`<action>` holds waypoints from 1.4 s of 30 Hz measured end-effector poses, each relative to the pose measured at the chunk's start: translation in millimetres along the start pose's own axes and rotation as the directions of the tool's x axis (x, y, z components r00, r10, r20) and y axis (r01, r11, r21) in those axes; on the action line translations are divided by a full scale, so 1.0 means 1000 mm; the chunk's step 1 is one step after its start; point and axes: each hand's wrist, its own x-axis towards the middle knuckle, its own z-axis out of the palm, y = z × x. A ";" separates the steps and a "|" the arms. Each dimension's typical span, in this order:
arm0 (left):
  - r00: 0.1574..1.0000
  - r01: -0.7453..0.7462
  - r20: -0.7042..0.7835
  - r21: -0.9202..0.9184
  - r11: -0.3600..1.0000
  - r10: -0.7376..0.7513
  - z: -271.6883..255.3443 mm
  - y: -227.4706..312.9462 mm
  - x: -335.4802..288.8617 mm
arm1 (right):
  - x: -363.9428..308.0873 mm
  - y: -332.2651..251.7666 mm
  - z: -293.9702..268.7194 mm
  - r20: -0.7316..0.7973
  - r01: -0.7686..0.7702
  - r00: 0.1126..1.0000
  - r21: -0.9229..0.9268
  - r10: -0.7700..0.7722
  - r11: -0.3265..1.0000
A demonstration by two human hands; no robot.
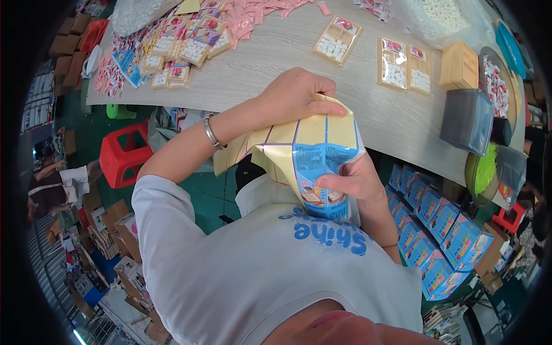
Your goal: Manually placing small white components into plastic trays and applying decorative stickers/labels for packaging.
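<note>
From where I stand, the left hand (305,95) pinches the top edge of a thin yellow-and-blue printed sheet (310,131), fingers closed; the right hand (362,178) grips its lettered blue face under the thumb, other fingers largely hidden. It's perhaps folded, held before the pale wood-grain table (276,63). There, tan compartmented plastic trays (338,40) hold white pellets (330,48) and red-printed packets (345,24). Lettered blue cardboard boxes (428,207) stand below.

Packing workshop: pale wood-grain table (276,54) beyond the fingers (329,107), bearing small yellowish compartment trays (337,40) of white pieces; stacked blue printed boxes (428,221) to their right; brown cardboard cartons (73,66) far left.
</note>
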 end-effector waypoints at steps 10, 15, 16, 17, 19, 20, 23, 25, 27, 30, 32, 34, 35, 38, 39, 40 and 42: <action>0.964 0.160 0.254 -0.317 0.935 -0.079 0.036 -0.003 -0.010 | -0.014 -0.002 -0.008 0.011 0.010 1.000 -0.029 -0.010 1.000; 0.949 -0.209 -0.222 0.082 0.974 0.222 -0.048 0.041 -0.027 | -0.016 -0.018 -0.010 -0.093 0.089 0.992 -0.007 -0.089 0.996; 0.948 -0.200 -0.226 0.129 0.971 0.225 -0.052 0.059 -0.041 | -0.017 -0.018 -0.012 -0.116 0.099 0.988 -0.013 -0.100 0.995; 0.948 -0.203 -0.222 0.128 0.971 0.227 -0.045 0.071 -0.054 | -0.015 -0.015 -0.013 -0.090 0.108 0.990 -0.022 -0.109 0.994; 0.962 -0.191 -0.118 0.363 0.912 0.248 -0.031 0.087 -0.071 | -0.011 -0.011 -0.011 -0.062 0.116 0.991 -0.024 -0.117 0.993; 0.963 -0.184 -0.119 0.370 0.911 0.242 -0.022 0.088 -0.074 | -0.009 -0.012 -0.006 -0.081 0.125 0.989 -0.027 -0.127 0.992; 0.927 -0.095 -0.297 0.405 0.910 0.229 0.008 0.071 -0.077 | -0.008 -0.016 -0.010 -0.100 0.073 0.991 -0.110 -0.084 0.991; 0.887 -0.131 -0.388 0.306 0.943 0.249 0.017 0.060 -0.077 | -0.011 -0.017 -0.010 -0.102 0.007 0.994 -0.192 -0.027 0.981; 0.878 -0.162 -0.410 0.234 0.959 0.249 0.024 0.048 -0.074 | -0.013 -0.020 -0.006 -0.162 0.121 0.979 -0.036 -0.125 0.992; 0.873 -0.223 -0.406 0.161 0.961 0.270 0.023 0.041 -0.069 | -0.011 -0.031 0.000 -0.225 0.214 0.889 -0.565 -0.398 0.797; 0.876 -0.255 -0.381 0.157 0.954 0.297 0.021 0.040 -0.067 | -0.011 -0.037 -0.005 -0.211 0.219 0.859 -0.671 -0.466 0.708; 0.889 -0.258 -0.328 0.214 0.942 0.318 0.014 0.045 -0.064 | -0.012 -0.039 -0.006 -0.187 0.215 0.828 -0.766 -0.529 0.606; 0.889 -0.265 -0.324 0.212 0.941 0.323 0.011 0.046 -0.063 | -0.011 -0.037 -0.005 -0.207 0.217 0.787 -0.790 -0.581 0.574; 0.939 -0.204 -0.236 0.206 0.957 0.251 0.003 0.048 -0.064 | -0.010 -0.029 -0.016 -0.150 0.291 0.686 -0.841 -0.712 0.457; 0.955 -0.181 -0.202 0.181 0.967 0.217 0.000 0.048 -0.063 | -0.008 -0.028 -0.019 -0.068 0.362 0.624 -0.858 -0.779 0.365; 0.969 -0.156 -0.165 0.156 0.975 0.182 -0.001 0.047 -0.062 | -0.006 -0.031 -0.022 -0.072 0.359 0.621 -0.859 -0.781 0.364; 0.980 -0.135 -0.130 0.127 0.983 0.152 -0.004 0.043 -0.060 | -0.003 -0.040 -0.020 -0.062 0.265 0.544 -0.934 -0.837 0.241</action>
